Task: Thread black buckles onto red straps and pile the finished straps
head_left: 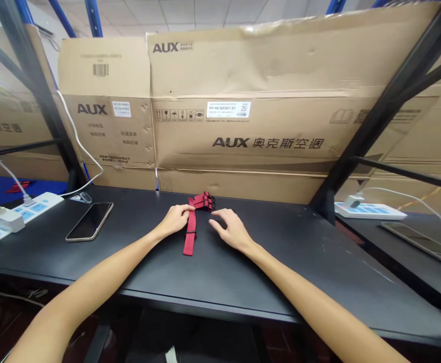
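Note:
A red webbing strap (189, 244) lies on the black tabletop, its near end pointing toward me and a dark slider partway along it. My left hand (175, 220) is closed at the strap's upper part, with thumb and fingers gripping its edge. Beyond it, a bunch of red straps with black buckles (206, 200) rests flat on the table. To the right of the bunch, my right hand (232, 229) is held with thumb and fingers apart, its fingertips near the buckles and nothing visible between them.
A phone (90, 221) lies to the left, with a small clear-and-white item (86, 197) behind it. A white power strip (39, 207) with plugs and cables sits at the left edge. Cardboard (243, 166) walls the back, between black metal posts (351, 136).

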Motion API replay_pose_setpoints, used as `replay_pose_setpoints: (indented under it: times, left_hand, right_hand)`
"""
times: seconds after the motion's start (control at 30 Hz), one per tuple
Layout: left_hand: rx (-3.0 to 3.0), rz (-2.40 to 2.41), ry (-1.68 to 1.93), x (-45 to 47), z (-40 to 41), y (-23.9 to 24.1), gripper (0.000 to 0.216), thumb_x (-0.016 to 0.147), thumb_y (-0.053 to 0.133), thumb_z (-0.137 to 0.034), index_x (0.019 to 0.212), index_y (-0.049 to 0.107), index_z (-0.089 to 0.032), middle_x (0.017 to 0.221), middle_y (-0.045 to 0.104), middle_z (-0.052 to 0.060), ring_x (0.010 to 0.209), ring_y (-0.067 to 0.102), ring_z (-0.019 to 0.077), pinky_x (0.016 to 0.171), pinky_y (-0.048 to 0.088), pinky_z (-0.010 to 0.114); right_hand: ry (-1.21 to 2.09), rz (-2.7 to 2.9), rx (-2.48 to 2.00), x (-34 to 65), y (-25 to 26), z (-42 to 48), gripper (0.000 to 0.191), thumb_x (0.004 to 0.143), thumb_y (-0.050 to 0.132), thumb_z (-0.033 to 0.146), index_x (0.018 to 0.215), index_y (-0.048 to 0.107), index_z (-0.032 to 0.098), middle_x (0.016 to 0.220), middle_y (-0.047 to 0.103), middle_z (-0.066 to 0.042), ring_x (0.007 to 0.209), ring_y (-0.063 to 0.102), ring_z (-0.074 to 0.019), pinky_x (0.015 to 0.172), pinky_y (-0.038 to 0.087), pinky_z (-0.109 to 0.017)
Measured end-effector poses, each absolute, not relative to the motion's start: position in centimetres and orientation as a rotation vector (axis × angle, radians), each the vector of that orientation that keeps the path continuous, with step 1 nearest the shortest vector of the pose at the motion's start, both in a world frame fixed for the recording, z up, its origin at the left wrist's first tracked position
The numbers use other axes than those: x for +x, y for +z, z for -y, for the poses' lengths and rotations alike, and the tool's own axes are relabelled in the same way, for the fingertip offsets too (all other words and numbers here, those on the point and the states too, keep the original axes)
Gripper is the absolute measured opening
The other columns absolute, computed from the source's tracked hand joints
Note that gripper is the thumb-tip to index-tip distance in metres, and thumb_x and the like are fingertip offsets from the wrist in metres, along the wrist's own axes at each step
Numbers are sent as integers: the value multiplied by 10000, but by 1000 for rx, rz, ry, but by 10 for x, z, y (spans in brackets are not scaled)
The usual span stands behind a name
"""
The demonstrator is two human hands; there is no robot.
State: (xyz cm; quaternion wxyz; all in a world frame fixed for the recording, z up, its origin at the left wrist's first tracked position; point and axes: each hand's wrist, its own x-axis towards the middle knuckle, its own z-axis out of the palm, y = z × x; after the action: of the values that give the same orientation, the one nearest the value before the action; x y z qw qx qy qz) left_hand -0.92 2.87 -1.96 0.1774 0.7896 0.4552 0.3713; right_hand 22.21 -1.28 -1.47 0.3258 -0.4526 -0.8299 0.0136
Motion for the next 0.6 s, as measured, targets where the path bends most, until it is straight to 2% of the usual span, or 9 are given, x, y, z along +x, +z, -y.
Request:
replay_pose_setpoints:
  times: [0.1, 0.17, 0.27, 0.37, 0.43, 0.6]
  left_hand:
    - [2005, -1242, 1035, -9, -33, -22, 287, 837, 475, -313, 917, 696, -149, 867, 710, 56, 847, 653, 188, 831, 485, 287]
    - [1876, -1156, 1039, -9, -34, -24, 275, 807, 536, -365, 842, 675, -130, 811, 704, 67, 825, 658, 196, 812, 497, 301]
    - [1679, -1004, 1086, -8, -31, -24, 232, 742, 648, -310, 879, 603, -129, 798, 686, 69, 779, 673, 195, 753, 519, 317]
    - [1519, -916, 1093, -6, -26, -22, 416, 705, 703, -233, 1059, 501, -151, 789, 668, 47, 718, 683, 182, 699, 529, 316]
    - [1492, -899, 1047, -4, -22, -20, 492, 703, 710, -217, 1123, 462, -147, 766, 663, 40, 685, 680, 173, 688, 529, 316]
    - [1602, -877, 930, 0, -19, -20, 299, 788, 619, -307, 994, 542, -104, 664, 655, 38, 590, 644, 137, 659, 516, 287]
  right_hand:
    - [-170, 2087, -1496, 241, -26, -9, 400, 880, 464, 411, 1178, 563, 162, 1265, 540, -142, 1199, 441, -292, 963, 359, -444]
    - [-201, 2096, -1629, 249, -32, -17, 418, 874, 478, 403, 1160, 582, 116, 1283, 523, -173, 1217, 427, -314, 985, 337, -448]
    - [-167, 2144, -1624, 252, -37, -21, 310, 875, 487, 344, 1041, 647, 137, 1192, 585, -169, 1124, 499, -308, 930, 379, -422]
    - [-100, 2182, -1469, 246, -37, -18, 197, 867, 496, 263, 933, 665, 186, 1022, 642, -121, 965, 557, -253, 849, 421, -375]
    - [-37, 2231, -1355, 240, -36, -14, 178, 861, 493, 217, 932, 655, 192, 954, 638, -98, 892, 562, -223, 821, 433, -354]
    - [28, 2313, -1148, 229, -35, -5, 201, 872, 491, 235, 1012, 628, 187, 986, 614, -94, 899, 545, -214, 848, 429, -370]
